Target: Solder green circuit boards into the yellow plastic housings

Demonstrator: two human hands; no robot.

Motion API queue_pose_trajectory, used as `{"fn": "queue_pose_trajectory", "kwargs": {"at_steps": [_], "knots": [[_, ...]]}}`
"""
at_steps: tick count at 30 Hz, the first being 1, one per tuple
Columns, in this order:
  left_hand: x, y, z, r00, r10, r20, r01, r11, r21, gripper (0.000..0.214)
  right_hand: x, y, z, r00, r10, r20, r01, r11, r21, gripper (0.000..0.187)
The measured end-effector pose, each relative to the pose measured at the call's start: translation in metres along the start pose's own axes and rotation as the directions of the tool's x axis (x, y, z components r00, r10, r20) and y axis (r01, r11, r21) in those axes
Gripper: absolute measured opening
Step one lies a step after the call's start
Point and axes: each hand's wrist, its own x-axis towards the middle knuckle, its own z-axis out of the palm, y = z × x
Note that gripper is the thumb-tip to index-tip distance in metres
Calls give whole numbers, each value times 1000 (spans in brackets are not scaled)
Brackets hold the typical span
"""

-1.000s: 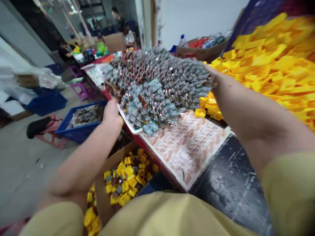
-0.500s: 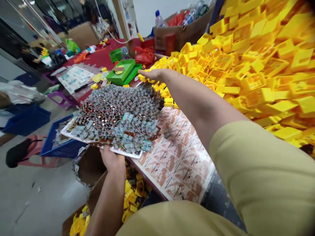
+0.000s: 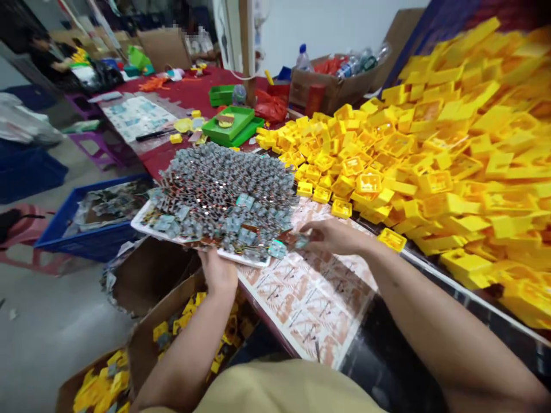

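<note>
Right hand (image 3: 333, 238) above a printed paper sheet (image 3: 301, 304), hemmed in on both sides.
Open air lies over the sheet; heaped yellow plastic frames (image 3: 430, 172) bar the way right, and the white tray (image 3: 241, 257), resting on the left hand (image 3: 219, 272), bars the left.

Left hand (image 3: 217, 271) lifted, right hand (image 3: 333, 237) reaching across.

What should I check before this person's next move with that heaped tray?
1. Left hand holding the white tray at its near edge: ok.
2. Heap of grey parts inside the rim: not ok, some reach over the edge by the right hand.
3. Right hand at those overhanging parts: ok.
4. Tray level: cannot tell.
5. Yellow frames off the heap: cannot tell, they lie very close.
</note>
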Motion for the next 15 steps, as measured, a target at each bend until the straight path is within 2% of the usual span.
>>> {"fn": "queue_pose_trajectory", "kwargs": {"at_steps": [1, 3, 5, 6, 7, 8, 9, 10, 11, 12, 13, 14, 15], "knots": [[-8, -3, -2, 999, -37, 18, 39, 995, -89, 39, -6, 6, -3, 1000, -15, -4, 15, 1000, 17, 39], [-26, -7, -10, 984, -144, 106, 164, 962, -218, 36, -14, 18, -16, 998, -34, -47, 36, 998, 59, 62], [-40, -5, -23, 932, -272, 239, 326, 917, -228, 34, -15, 31, -27, 998, -38, -43, 42, 995, 92, 78], [-44, 0, -33, 880, -343, 328, 408, 900, -152, 32, -14, 36, -30, 999, -30, -34, 33, 994, 102, 80], [-46, 8, -45, 787, -429, 442, 489, 872, -25, 30, -12, 41, -31, 999, -18, -31, 21, 994, 109, 79], [-44, 18, -60, 667, -518, 535, 535, 833, 140, 29, -9, 45, -30, 999, -2, -33, 6, 993, 116, 77], [-38, 31, -76, 562, -586, 584, 512, 801, 311, 28, -7, 49, -28, 999, 15, -47, -9, 992, 126, 75], [-29, 45, -94, 482, -644, 594, 459, 763, 456, 30, -5, 53, -25, 997, 31, -70, -20, 990, 143, 74], [-16, 58, -112, 597, -610, 521, 399, 789, 466, 31, -3, 55, -21, 994, 43, -99, -26, 985, 168, 73], [0, 71, -128, 833, -428, 351, 306, 885, 351, 31, -1, 57, -17, 990, 53, -133, -25, 979, 202, 73], [18, 81, -140, 926, -293, 238, 226, 936, 271, 31, 2, 57, -12, 983, 63, -171, -20, 970, 241, 72], [36, 88, -147, 963, -216, 163, 177, 958, 225, 31, 6, 57, -7, 975, 72, -210, -11, 960, 280, 68], [53, 92, -149, 980, -168, 107, 145, 970, 195, 31, 11, 55, -1, 964, 82, -252, 0, 950, 311, 62]]}}
